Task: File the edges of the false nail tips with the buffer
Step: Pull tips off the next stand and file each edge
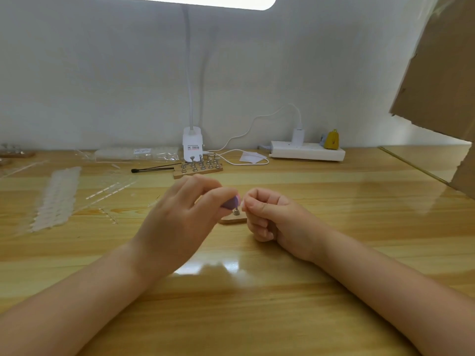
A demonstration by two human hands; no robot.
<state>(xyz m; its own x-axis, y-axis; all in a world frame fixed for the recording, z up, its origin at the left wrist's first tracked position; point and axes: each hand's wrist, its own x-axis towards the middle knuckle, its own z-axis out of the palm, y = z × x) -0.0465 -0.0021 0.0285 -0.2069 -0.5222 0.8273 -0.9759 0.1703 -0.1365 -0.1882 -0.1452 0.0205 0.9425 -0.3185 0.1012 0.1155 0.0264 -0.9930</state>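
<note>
My left hand [185, 214] pinches a small purple buffer [230, 202] between thumb and fingers, its tip pointing right. My right hand [267, 214] is curled into a pinch right beside the buffer's tip; it appears to hold a clear false nail tip [242, 201], which is mostly hidden by the fingers. Just below and between the hands a small wooden stand [232, 220] with a metal peg [236, 211] rests on the table.
A wooden rack of several metal nail holders [198, 168] stands further back by the lamp base [192, 146]. A black tool [151, 170] lies left of it. Strips of clear nail tips [57, 199] lie at left. A power strip [307, 151] and cardboard [442, 73] are at right.
</note>
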